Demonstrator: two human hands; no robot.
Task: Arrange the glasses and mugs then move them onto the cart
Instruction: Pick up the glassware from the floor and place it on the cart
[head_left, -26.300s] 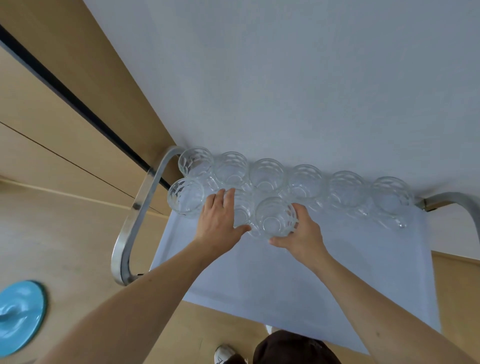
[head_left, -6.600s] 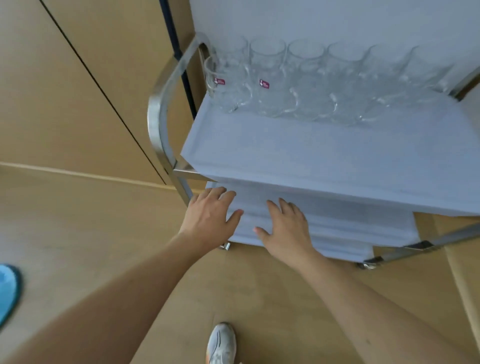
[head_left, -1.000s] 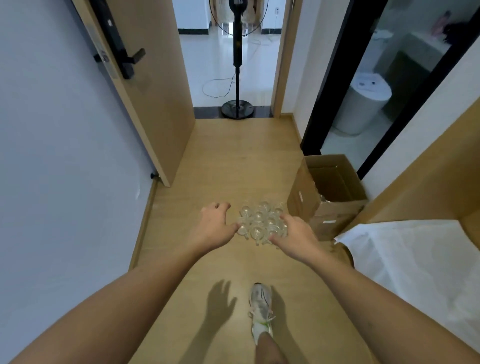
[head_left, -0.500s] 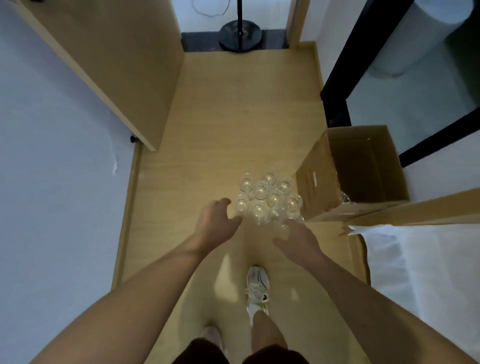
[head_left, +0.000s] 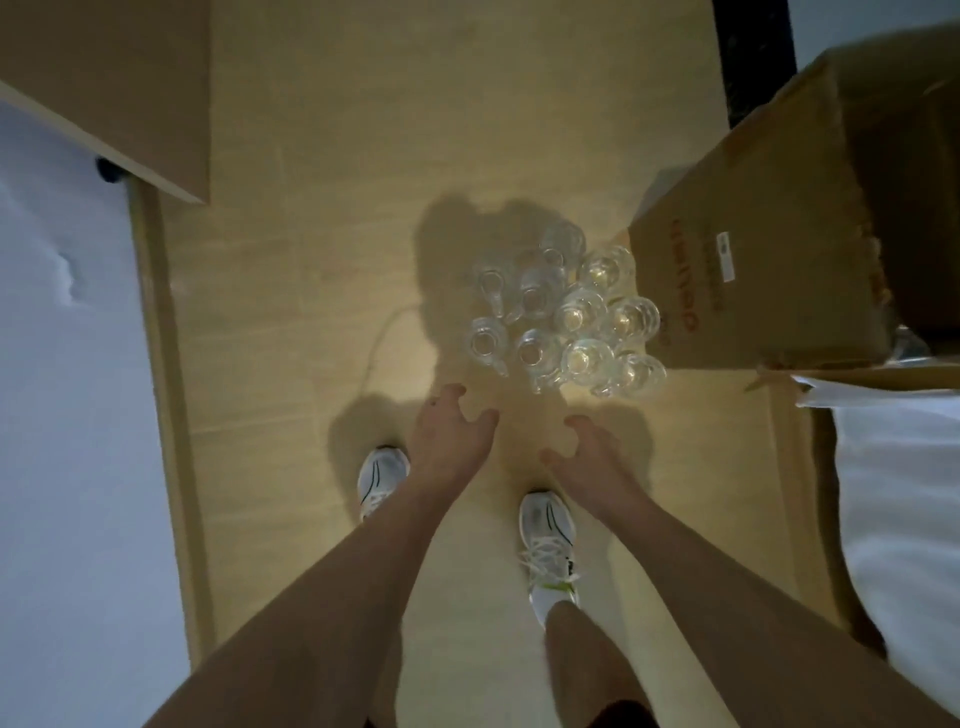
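A cluster of clear glass mugs and tumblers (head_left: 563, 312) stands on the wooden floor beside a brown cardboard box (head_left: 753, 270). Left hand (head_left: 451, 441) and right hand (head_left: 584, 457) hover nearby, fingers released, grasping nothing. Better to grip handles singly, lifting gently.

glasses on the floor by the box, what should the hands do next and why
Probably lower both hands onto the near edge of the cluster of glasses and grip a few. The left hand and right hand hover just short of it, fingers spread and holding nothing. The glasses stand upright on the wooden floor beside the cardboard box, none yet lifted.
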